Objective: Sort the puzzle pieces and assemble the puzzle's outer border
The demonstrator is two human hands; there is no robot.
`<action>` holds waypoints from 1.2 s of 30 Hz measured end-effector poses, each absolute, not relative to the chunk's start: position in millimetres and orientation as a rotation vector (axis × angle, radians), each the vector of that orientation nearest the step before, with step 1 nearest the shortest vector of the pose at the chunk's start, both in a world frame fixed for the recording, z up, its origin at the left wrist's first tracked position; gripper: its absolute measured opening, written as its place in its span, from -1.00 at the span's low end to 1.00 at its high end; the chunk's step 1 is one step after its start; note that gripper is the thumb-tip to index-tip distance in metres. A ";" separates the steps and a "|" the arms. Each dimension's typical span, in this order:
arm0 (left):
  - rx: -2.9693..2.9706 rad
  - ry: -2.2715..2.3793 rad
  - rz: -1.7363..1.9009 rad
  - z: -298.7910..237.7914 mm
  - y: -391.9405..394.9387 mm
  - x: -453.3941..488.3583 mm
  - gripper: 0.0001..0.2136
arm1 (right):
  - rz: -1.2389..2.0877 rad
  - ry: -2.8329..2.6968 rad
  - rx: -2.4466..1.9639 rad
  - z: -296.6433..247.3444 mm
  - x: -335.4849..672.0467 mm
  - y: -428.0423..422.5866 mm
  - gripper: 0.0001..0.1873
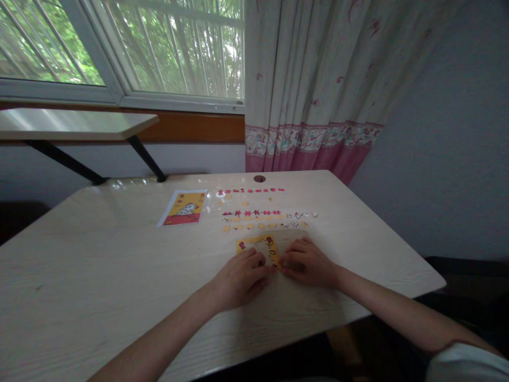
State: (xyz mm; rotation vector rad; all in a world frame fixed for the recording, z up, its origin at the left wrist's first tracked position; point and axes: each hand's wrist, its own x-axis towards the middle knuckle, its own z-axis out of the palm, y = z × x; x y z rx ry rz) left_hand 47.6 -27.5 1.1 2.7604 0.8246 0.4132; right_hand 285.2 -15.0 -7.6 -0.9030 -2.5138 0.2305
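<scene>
A partly joined jigsaw puzzle [266, 241] lies flat on the table, its yellow top and right sides showing red and dark patterns around a bare middle. My left hand [243, 278] covers its lower left part, with fingers bent and thumb and forefinger closed at the lower right end. My right hand [308, 262] rests against the right side, fingers curled and tips together. Between the fingertips of both hands sits a small yellow puzzle piece [275, 267], mostly hidden. Beyond the hands, loose yellow pieces [258, 226] and red pieces [252, 213] lie in rows.
A printed picture [185, 208] of a white animal on yellow and red lies left of the rows. Another row of red pieces [254, 190] is farther back, near a round hole [260, 179]. A raised shelf [79, 124] stands at the back left, and a curtain [310, 106] hangs behind.
</scene>
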 end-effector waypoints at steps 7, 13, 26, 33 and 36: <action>2.760 0.839 0.402 0.8 -26.7 47.4 -0.75 | 0.161 -2.534 -0.819 -9.9 285.8 -14.3 -0.86; 2.773 0.855 0.382 1.4 -28.0 49.2 -0.73 | 0.157 -2.560 -0.800 -7.3 285.6 -14.5 -0.83; 2.829 0.863 0.400 2.0 -28.7 48.5 -0.74 | 0.313 -2.543 -0.843 -7.5 286.3 -11.6 -0.86; 2.814 0.888 0.437 4.1 -21.6 39.6 -0.71 | 0.293 -2.527 -0.846 -8.0 286.2 -11.4 -0.84; 2.781 0.998 0.517 9.4 -7.5 18.5 -0.74 | 0.287 -2.516 -0.846 -8.7 285.8 -11.4 -0.84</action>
